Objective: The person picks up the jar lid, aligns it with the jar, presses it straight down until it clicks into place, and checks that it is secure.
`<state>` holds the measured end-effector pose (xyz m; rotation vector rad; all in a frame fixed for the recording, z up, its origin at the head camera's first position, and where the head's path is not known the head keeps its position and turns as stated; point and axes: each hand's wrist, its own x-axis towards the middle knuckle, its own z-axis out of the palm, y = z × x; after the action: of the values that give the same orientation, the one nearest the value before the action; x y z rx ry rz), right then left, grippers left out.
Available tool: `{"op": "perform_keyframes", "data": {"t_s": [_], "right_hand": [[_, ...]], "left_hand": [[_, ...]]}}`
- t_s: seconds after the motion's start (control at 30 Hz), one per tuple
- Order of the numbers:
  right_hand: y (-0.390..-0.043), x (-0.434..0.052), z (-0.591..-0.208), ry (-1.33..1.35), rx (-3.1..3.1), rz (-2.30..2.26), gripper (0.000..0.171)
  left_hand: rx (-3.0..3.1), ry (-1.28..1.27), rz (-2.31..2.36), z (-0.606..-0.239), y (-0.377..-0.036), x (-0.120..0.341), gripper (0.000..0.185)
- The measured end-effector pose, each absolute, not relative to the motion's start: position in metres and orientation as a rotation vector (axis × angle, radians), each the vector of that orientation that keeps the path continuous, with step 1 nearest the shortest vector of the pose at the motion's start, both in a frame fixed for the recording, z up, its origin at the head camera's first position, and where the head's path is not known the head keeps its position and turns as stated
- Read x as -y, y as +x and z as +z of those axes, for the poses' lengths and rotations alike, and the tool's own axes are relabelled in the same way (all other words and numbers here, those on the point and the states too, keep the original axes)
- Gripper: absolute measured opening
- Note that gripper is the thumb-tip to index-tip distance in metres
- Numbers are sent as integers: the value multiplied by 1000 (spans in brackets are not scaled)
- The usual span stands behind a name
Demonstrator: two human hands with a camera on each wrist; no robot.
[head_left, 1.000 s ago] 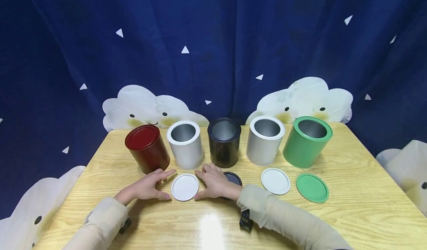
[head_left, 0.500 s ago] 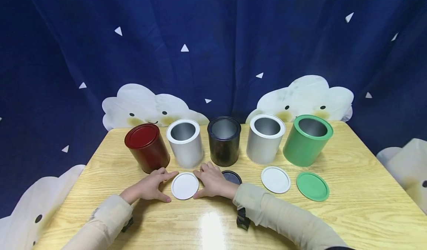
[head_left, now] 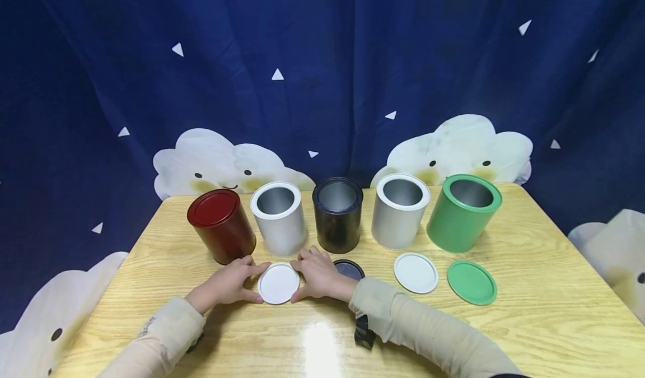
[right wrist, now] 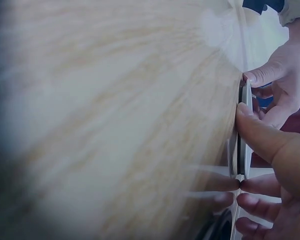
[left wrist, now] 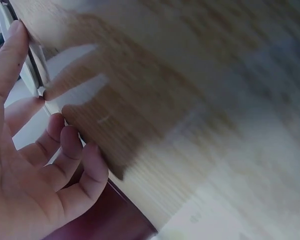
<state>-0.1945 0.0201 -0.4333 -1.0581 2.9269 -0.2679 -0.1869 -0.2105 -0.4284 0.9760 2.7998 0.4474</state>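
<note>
A round white lid [head_left: 278,283] lies flat on the wooden table [head_left: 529,288], just in front of an open silver can [head_left: 279,221]. My left hand [head_left: 258,281] grips its left rim between thumb and forefinger. From the other side my right hand [head_left: 296,281] grips the right rim the same way. The right wrist view shows the lid [right wrist: 245,150] edge-on, my right thumb [right wrist: 257,132] on its rim and the left hand [right wrist: 279,80] beyond. In the left wrist view the left fingers [left wrist: 65,150] curl by the lid's edge [left wrist: 36,70].
Along the back stand a dark red can [head_left: 220,227] with its lid on, an open black can [head_left: 337,215], a second silver can [head_left: 400,213] and a green can [head_left: 463,215]. A black lid [head_left: 349,268], a white lid [head_left: 415,273] and a green lid [head_left: 471,283] lie in front.
Both hands have closed in from either side until thumbs and fingers meet the white lid's rim. The lid and the cans stay where they were.
</note>
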Motion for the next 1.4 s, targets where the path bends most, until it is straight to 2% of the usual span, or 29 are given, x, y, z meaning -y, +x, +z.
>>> {"op": "perform_keyframes", "data": {"t_s": [0.27, 0.97, 1.4], "right_hand": [[-197, -24, -431, -1100, -2924, -360, 66], [-196, -35, -415, -1232, -2850, -606, 67], [-196, -42, -407, -1296, -2815, -736, 67]], "left_hand": [[-2803, 996, 465, -426, -187, 211, 72], [-2685, 1165, 901, -422, -187, 220, 68], [-2676, 1160, 1010, -416, -184, 221, 67]]}}
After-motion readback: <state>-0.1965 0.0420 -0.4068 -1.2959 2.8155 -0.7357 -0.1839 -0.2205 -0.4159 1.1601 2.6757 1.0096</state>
